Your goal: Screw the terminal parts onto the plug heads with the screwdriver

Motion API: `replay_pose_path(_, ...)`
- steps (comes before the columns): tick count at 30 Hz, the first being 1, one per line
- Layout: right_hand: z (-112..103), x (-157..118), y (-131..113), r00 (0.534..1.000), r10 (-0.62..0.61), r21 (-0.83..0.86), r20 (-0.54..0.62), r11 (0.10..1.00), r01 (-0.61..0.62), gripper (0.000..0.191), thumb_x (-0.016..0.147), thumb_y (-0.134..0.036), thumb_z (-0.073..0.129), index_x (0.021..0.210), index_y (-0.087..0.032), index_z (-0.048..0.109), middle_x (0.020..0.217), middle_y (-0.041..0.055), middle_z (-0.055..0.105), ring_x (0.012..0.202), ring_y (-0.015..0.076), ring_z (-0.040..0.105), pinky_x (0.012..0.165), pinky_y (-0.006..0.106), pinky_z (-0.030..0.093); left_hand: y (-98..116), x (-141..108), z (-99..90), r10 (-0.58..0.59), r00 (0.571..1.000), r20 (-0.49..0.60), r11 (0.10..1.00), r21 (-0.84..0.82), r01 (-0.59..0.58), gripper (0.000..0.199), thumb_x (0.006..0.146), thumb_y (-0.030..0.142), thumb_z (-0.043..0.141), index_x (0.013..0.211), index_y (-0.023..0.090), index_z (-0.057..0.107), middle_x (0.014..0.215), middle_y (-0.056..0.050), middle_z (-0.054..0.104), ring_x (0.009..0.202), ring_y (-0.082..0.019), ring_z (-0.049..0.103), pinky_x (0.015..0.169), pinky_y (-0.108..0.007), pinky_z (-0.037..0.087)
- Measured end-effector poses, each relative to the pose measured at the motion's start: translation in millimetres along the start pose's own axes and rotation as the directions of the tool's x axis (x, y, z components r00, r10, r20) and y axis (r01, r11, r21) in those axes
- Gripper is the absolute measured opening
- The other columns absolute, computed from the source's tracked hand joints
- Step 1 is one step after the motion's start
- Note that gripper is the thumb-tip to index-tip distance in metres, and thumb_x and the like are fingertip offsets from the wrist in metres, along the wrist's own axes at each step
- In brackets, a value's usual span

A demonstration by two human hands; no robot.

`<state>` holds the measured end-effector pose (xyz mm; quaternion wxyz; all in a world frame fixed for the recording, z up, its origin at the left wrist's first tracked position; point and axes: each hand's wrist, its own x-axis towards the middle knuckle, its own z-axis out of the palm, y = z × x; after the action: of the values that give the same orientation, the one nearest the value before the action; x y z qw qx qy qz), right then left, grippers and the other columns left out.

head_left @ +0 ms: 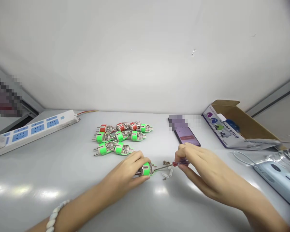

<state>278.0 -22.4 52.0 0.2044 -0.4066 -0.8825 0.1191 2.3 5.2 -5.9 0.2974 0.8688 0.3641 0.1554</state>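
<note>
Lying on the grey table is a green electrical plug (146, 169), its cover off and its inside showing, with my left hand (132, 169) closed around its pin end. My right hand (198, 166) grips the red handle of a screwdriver (165, 167). The screwdriver's shaft points left, and its tip is at the open end of the plug; whether it meets a screw is too small to tell. Beside the shaft lie a small metal part (166, 162), white plastic strips (165, 175) and a screw (164, 178).
Opened red and green plugs (120, 137) lie in rows behind my left hand. A power strip (38, 129) stands at the left, a phone (187, 135) behind my right hand. An open cardboard box (232, 129) and a light blue device (277, 177) with a cord are at the right.
</note>
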Motion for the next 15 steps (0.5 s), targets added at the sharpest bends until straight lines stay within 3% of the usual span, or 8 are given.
replay_pose_path(2, 2.9, 0.2, 2.3, 1.0, -0.013, -0.048, -0.028, 0.999, 0.012, 0.013, 0.105, -0.015, 0.047, 0.094, -0.022, 0.049, 0.083, 0.0011, 0.061, 0.07, 0.0161, 0.055, 0.06, 0.028, 0.04, 1.1, 0.0, -0.6, 0.003, 1.0, -0.004, 1.0, 0.007, -0.003, 0.023, 0.095, 0.021, 0.063, 0.118, 0.025, 0.063, 0.101, -0.003, 0.06, 0.093, -0.021, 0.06, 0.078, -0.029, 0.05)
replay_pose_path(7, 10.0, 4.6, 4.9, 0.963, -0.191, -0.312, -0.191, 0.942, 0.125, 0.032, 0.106, -0.027, 0.049, 0.075, -0.023, 0.045, 0.061, -0.0015, 0.049, 0.055, 0.017, 0.039, 0.052, 0.032, 0.028, 2.3, 0.4, -1.4, -0.004, 1.0, 0.008, 1.0, 0.03, 0.003, 0.022, 0.095, 0.021, 0.063, 0.117, 0.024, 0.062, 0.101, -0.003, 0.059, 0.092, -0.021, 0.059, 0.078, -0.03, 0.05)
replay_pose_path(11, 3.0, 2.4, -1.5, 0.994, -0.076, -0.112, -0.076, 0.991, 0.067, 0.008, 0.103, -0.018, 0.048, 0.097, -0.021, 0.052, 0.082, 0.0029, 0.062, 0.069, 0.0185, 0.055, 0.062, 0.031, 0.04, 1.6, 0.6, -1.9, 0.004, 1.0, 0.01, 1.0, 0.018, -0.004, 0.021, 0.097, 0.023, 0.061, 0.118, 0.024, 0.062, 0.101, -0.003, 0.059, 0.091, -0.021, 0.058, 0.078, -0.029, 0.05)
replay_pose_path(13, 1.1, 1.1, -2.1, 0.999, -0.023, -0.039, -0.023, 0.999, 0.022, 0.008, 0.102, -0.014, 0.046, 0.1, -0.021, 0.05, 0.089, 0.0042, 0.063, 0.074, 0.0188, 0.057, 0.064, 0.03, 0.042, 1.3, 0.4, -1.8, 0.007, 1.0, 0.003, 1.0, 0.014, -0.007, 0.021, 0.098, 0.023, 0.061, 0.118, 0.024, 0.062, 0.102, -0.003, 0.06, 0.092, -0.021, 0.059, 0.078, -0.029, 0.05)
replay_pose_path(15, 2.8, 1.3, -0.2, 0.997, -0.056, -0.076, -0.048, 0.996, 0.053, 0.014, 0.104, -0.015, 0.047, 0.092, -0.022, 0.049, 0.08, 0.0021, 0.06, 0.068, 0.0182, 0.053, 0.059, 0.03, 0.037, 1.0, 0.3, -1.2, 0.005, 1.0, 0.002, 1.0, 0.019, -0.005, 0.021, 0.098, 0.022, 0.061, 0.118, 0.025, 0.062, 0.103, -0.003, 0.06, 0.093, -0.021, 0.059, 0.078, -0.028, 0.05)
